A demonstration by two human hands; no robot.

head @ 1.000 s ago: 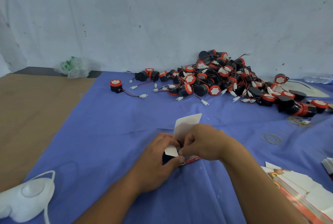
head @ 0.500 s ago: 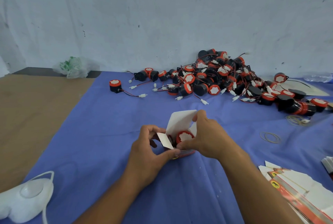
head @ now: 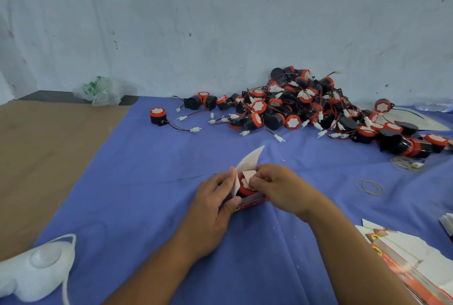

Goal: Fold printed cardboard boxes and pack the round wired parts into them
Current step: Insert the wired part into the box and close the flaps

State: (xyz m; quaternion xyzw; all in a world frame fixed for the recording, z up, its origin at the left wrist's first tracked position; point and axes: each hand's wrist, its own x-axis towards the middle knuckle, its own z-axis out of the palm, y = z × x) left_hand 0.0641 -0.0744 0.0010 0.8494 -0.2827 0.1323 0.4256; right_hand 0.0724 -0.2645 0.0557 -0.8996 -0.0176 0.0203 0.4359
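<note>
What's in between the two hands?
The head view shows a small printed box between the left hand and right hand, with a red-topped round part inside and its white flaps up.

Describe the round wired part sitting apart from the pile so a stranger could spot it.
Start at the blue cloth and find the pile of black-and-red round parts against the wall. Left of the pile's end, one part stands alone, upright, white face up, its wire trailing right to a white plug.

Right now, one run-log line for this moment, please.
left hand: holds box | right hand: pinches inner flap | round part: inside box | top flap: open
</note>
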